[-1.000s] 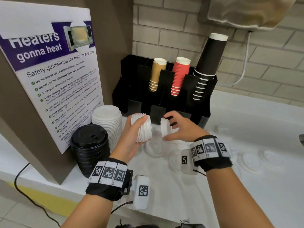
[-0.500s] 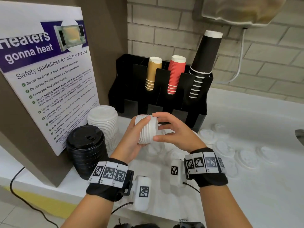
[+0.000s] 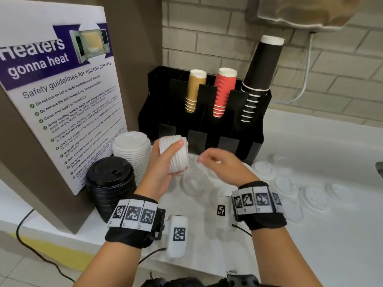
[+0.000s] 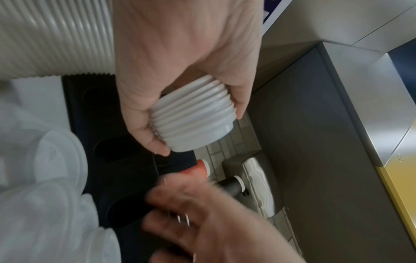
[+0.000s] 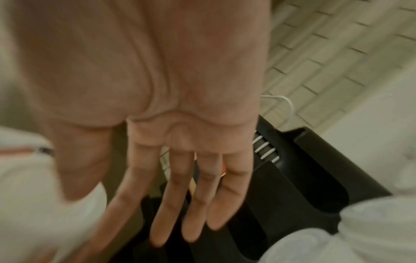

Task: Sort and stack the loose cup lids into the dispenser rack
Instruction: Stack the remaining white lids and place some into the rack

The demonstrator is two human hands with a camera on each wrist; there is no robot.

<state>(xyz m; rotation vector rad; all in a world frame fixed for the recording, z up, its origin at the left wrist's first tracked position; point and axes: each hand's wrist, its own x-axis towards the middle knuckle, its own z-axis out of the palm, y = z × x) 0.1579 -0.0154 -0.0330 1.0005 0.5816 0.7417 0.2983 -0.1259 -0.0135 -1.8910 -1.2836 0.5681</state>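
Lids are thin moulded plastic, so they should be very light, a little springy and slick at the rim, nesting readily but crushing if squeezed hard; I would take a stack round its ribbed side, a single one by its edge. At the worktop's left end, against the poster board, stand a black lid stack point(image 3: 110, 183) and a taller white stack point(image 3: 132, 150). The left hand point(image 3: 163, 164) curls round a short nested white lid bundle point(image 3: 177, 155), held on its side in front of the black dispenser rack point(image 3: 209, 125). Just beside it the right hand point(image 3: 219, 162) is blurred, its fingers point(image 5: 171, 204) straight and holding nothing. Loose lids point(image 3: 284, 187), white and translucent, lie scattered flat toward the worktop's right side.
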